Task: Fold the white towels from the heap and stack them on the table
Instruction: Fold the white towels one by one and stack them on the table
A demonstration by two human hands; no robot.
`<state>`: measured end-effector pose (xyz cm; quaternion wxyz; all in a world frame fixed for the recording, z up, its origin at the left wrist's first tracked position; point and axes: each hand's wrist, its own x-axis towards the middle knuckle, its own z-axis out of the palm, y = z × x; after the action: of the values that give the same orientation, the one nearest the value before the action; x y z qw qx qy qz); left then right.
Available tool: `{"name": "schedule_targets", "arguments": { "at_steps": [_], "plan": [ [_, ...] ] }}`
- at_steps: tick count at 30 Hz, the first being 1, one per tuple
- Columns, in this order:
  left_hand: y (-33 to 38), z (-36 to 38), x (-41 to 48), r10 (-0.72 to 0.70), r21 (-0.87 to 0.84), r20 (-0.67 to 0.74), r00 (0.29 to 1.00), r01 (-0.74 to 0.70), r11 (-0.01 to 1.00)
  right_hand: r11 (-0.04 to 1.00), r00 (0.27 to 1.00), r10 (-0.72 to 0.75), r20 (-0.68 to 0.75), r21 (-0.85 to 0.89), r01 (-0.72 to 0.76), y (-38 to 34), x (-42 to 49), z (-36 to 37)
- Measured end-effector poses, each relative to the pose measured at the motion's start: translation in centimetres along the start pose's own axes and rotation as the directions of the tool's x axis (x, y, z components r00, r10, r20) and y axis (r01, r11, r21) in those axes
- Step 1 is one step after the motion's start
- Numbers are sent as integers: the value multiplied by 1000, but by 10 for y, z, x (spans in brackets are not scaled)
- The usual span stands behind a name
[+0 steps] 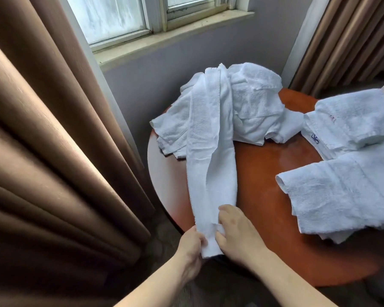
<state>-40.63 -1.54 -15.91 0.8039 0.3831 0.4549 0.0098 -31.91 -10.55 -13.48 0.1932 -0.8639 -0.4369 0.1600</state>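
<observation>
White terry towel (pixel 211 169), bunched into a long strip, runs from the heap (pixel 253 103) at twelve o'clock on the round reddish table (pixel 275 173) down to its edge at seven o'clock. Both hands hold the strip's near end: left hand (pixel 190 247) curled round its left edge, right hand (pixel 235 233) pinching its right edge, the two close together. Folded towels (pixel 341 191) lie at three o'clock. Best next, probably: find both corners, draw the hands apart to open the cloth flat, and lift it clear so the heap is not dragged along.
</observation>
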Motion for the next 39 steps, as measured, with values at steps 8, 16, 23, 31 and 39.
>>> {"name": "schedule_targets", "arguments": {
  "at_steps": [8,16,23,31,39],
  "plan": [
    [1,-6,8,8,96,-108,994,3,995,983,967,162,-196,115,-141,0,0,0],
    [8,-11,5,-25,-113,-17,1000,23,993,988,953,-135,272,107,109,-18,2,13],
    [-1,-8,4,-11,-260,-13,1000,7,966,659,840,532,110,569,-492,23,26,9],
    [-14,-6,7,-83,6,99,992,83,997,230,711,538,453,732,-641,58,30,2],
    [-3,9,41,118,415,-171,978,-37,909,576,576,697,427,146,-804,109,-4,-25]
  ]
}}
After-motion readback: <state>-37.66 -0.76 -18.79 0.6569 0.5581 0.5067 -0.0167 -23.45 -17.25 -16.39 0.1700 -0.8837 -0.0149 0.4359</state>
